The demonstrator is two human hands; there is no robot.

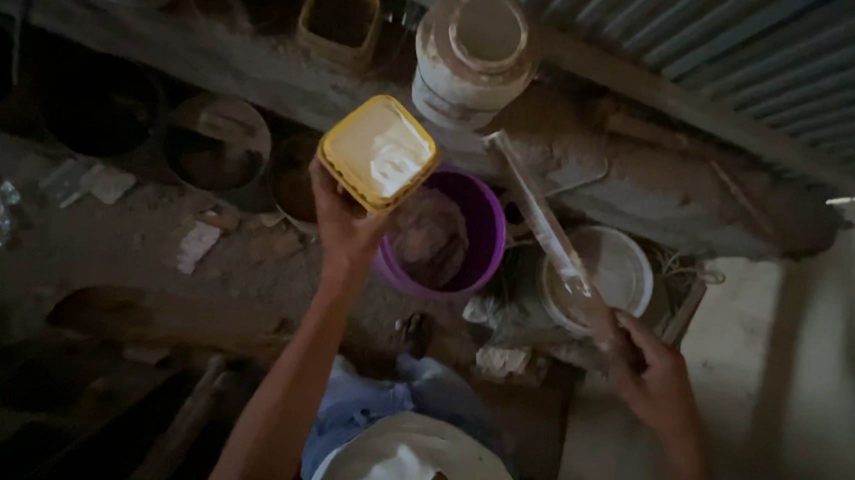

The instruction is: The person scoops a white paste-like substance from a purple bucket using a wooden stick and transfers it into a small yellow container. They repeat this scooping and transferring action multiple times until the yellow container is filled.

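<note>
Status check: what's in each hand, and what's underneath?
Left hand holds yellow tub up. Right hand grips long flat stick. Purple bowl directly below tub; white bucket beside it.

Surface: dirt floor [117, 238]
On it: purple bowl [483, 236], white bucket [618, 268], dark round pans [215, 147], paper scraps [196, 244], white lidded jar [473, 53]

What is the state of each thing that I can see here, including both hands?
left hand: shut on yellow tub, raised
yellow tub: open, white content inside
right hand: shut on long flat stick
long flat stick: tilted, smeared
purple bowl: open, brownish lump inside
white bucket: open
white jar: lidded, dirty
</note>
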